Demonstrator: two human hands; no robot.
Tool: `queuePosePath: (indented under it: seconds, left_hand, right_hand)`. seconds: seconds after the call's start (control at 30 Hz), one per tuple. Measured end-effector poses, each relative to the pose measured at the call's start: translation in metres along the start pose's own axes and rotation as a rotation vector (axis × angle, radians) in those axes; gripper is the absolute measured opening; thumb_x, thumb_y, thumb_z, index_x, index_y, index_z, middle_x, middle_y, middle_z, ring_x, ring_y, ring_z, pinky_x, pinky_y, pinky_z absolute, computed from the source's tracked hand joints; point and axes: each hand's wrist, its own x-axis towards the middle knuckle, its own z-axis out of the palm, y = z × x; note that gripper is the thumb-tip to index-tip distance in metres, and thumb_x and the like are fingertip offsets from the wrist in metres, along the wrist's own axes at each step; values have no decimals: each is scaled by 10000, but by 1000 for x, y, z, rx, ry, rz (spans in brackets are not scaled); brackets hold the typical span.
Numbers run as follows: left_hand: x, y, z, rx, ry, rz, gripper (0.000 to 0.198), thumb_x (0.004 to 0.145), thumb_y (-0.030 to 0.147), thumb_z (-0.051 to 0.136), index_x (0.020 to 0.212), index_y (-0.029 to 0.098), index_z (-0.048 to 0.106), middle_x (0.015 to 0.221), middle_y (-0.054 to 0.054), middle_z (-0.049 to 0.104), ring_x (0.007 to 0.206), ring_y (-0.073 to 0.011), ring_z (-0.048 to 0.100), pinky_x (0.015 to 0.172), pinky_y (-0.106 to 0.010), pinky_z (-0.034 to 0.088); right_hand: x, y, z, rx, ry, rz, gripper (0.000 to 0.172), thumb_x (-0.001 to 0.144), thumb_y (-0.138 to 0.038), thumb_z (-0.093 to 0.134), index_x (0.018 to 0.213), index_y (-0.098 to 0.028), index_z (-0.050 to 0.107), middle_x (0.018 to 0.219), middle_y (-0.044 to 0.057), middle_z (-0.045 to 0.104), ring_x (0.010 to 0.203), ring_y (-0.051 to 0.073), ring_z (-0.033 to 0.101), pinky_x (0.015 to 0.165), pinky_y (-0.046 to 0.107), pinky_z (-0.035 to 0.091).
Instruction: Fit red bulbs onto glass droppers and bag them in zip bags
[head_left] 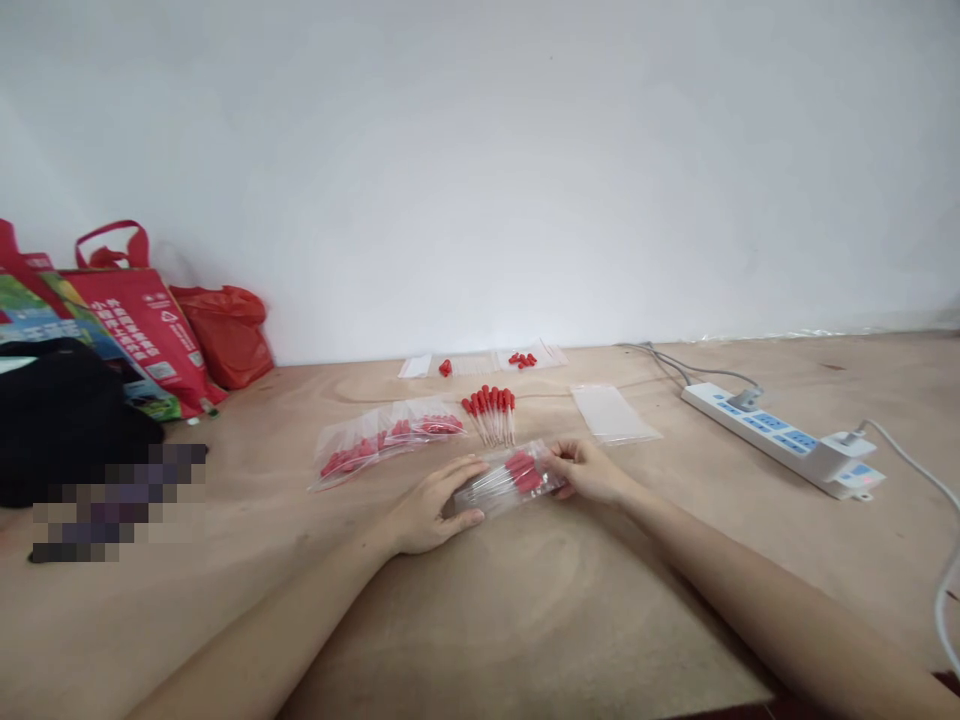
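Note:
A clear plastic bag [504, 481] of droppers with red rubber bulbs lies on the table between my two hands. My left hand [442, 508] holds the bag's left end, thumb in front and fingers behind. At the other end, beside the red bulbs, the fingertips of my right hand [586, 470] pinch the plastic. Just beyond the bag, several loose droppers [491, 405] lie fanned out, red bulbs pointing away from me. To their left rest overlapping filled bags [394, 432] of red-bulbed droppers. A flat stack of clear bags [615, 414] lies to the right.
Near the wall, red rubber bulbs [523, 360] lie on clear bags, with thin clear tubes [474, 366] alongside. A white power strip [780, 440] with plugs and cables occupies the right. Red shopping bags [150, 340] and a black cloth item [71, 425] stand at left on the wooden table [480, 620].

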Motion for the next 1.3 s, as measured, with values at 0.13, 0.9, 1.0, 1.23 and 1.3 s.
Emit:
queuePosePath:
  seconds: [0.13,0.9,1.0,1.23,1.3]
  left_hand:
    - [-1,1,0,12,1,-37,503,789,373,485,1244,196,367,1333,-83,349,1229,-224,299,1009,-395,268]
    - [-1,2,-3,13,-58,-70,464,808,409,450,1226,213,401,1333,-80,350,1217,-232,319,1002,-400,269]
    - [-1,1,-2,21,-65,-70,461,814,409,441,1229,214,396,1341,-81,336,1223,-228,309,1004,-399,265]
    - [0,1,-2,23,-69,-70,450,809,422,442,1208,213,430,1337,-80,342,1217,-235,318,1002,-400,270]
    - [0,1,-2,21,-67,-79,451,805,427,446,1204,217,436,1335,-76,346,1217,-238,318,1003,-401,269]
  right_hand:
    - [-3,-8,-35,53,64,-32,210,690,-324,592,621,-158,485,546,-17,547,497,92,540,452,201,463]
    - [19,10,-27,-252,462,-46,147,682,-317,497,679,-178,547,673,46,593,640,181,568,572,295,431]
    - [21,11,-62,-736,759,-26,213,699,-328,484,798,-170,587,888,110,587,885,249,535,706,349,405]
    - [32,42,-114,-927,699,294,517,629,-499,548,932,-81,573,916,205,588,888,302,551,668,358,415]
    - [34,48,-117,-869,693,240,460,628,-447,568,923,-94,576,870,183,609,859,285,567,656,337,421]
